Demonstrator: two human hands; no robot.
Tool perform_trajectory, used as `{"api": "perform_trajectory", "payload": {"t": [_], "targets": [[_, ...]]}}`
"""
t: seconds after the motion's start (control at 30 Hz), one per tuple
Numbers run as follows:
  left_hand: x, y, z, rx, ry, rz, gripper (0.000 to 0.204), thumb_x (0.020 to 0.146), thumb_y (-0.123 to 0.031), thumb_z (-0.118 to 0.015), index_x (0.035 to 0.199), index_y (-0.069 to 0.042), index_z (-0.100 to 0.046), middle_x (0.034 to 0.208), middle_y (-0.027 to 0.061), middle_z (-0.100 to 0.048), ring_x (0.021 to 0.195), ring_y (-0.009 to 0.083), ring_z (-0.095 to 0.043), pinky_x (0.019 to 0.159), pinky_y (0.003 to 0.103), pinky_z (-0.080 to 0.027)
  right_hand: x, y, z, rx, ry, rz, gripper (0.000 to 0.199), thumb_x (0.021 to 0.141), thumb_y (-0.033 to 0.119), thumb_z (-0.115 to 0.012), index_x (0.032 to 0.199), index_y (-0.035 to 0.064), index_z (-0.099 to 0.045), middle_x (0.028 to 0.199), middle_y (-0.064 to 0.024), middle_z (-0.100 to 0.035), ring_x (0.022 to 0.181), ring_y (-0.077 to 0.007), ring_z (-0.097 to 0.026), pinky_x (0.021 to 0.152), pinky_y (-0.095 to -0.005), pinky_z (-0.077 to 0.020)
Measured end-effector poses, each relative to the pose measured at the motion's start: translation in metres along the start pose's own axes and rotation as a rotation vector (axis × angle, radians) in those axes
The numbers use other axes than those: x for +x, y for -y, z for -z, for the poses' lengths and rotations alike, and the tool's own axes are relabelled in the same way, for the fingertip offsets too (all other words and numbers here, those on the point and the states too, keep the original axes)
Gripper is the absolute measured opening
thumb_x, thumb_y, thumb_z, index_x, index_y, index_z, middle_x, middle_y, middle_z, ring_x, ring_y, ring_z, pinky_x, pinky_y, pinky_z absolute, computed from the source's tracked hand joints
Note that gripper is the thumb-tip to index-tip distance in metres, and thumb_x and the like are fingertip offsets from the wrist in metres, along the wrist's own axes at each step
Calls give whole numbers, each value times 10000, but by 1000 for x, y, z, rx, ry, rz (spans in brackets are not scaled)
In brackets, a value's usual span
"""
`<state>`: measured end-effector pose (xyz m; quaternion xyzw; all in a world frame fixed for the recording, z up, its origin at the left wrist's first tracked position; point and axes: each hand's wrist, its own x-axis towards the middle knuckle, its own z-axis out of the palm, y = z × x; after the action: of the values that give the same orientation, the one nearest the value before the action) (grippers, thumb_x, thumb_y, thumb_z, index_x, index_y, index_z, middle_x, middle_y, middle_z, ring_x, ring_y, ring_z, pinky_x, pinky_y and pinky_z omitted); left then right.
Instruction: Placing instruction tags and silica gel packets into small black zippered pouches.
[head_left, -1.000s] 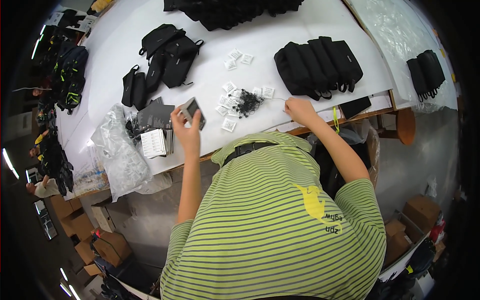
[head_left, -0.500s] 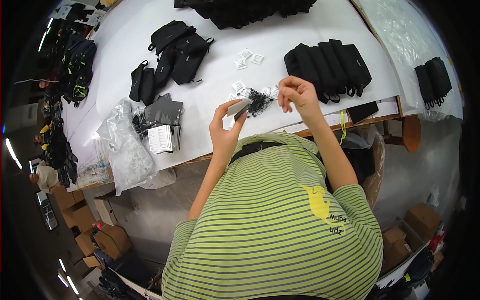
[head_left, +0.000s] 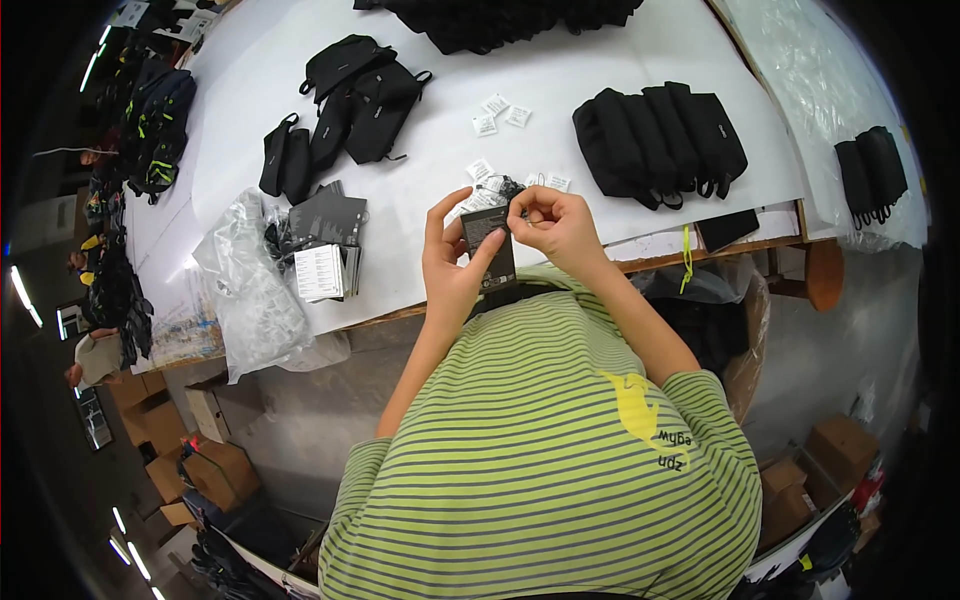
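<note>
My left hand grips a dark card hang tag with small print, thumb across its face, above the table's near edge. At the tag's upper right corner my right hand is closed in a pinch. What its fingertips hold is too small to make out. Just beyond both hands lies a tangle of thin black strings, partly hidden by them. Small white sachets surround the tangle, and a few more sachets lie farther off.
Left of my hands are dark cards, a stack of printed cards and a clear plastic bag. Black pouches lie in a left group and a right row. A black heap sits at the far side.
My right hand has come left and down to the tag's corner. My left hand has turned the tag so its dark printed face shows and brought it slightly nearer me.
</note>
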<state>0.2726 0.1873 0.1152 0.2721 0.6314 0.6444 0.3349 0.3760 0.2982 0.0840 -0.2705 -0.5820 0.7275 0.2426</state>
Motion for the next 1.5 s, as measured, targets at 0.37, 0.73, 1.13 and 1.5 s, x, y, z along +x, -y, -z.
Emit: {"api": "perform_trajectory", "payload": {"t": [0.37,0.73,1.13,1.5], "targets": [[-1,2,1,286,-38,-57,231,796,-56,-683,1004,19,-617,853,54,-668,779,76,-609,690,189,-456,-1,6,1,-362,-135,277,131,707,123,-691,751,47,-594,494,34,-278,462,-52,-236,434,-234,-227],[-1,4,-2,355,-66,-157,225,791,-78,-680,1006,-25,-641,795,57,-668,687,94,-616,634,214,-469,-2,5,1,-452,-146,347,130,703,120,-690,764,58,-593,485,16,-316,431,-72,-275,419,-242,-257],[1,2,23,38,116,-193,127,856,-49,-603,964,-24,-666,890,41,-636,765,87,-538,652,216,-419,-8,15,-3,-270,-24,359,75,805,51,-663,843,26,-604,626,-5,-516,494,-54,-386,457,-212,-313],[12,0,28,50,228,-58,75,906,-81,-548,918,-11,-524,802,4,-543,676,47,-503,601,185,-412,5,-1,-8,176,251,93,111,877,145,-609,907,39,-592,648,54,-503,510,-16,-371,455,-200,-291]]}}
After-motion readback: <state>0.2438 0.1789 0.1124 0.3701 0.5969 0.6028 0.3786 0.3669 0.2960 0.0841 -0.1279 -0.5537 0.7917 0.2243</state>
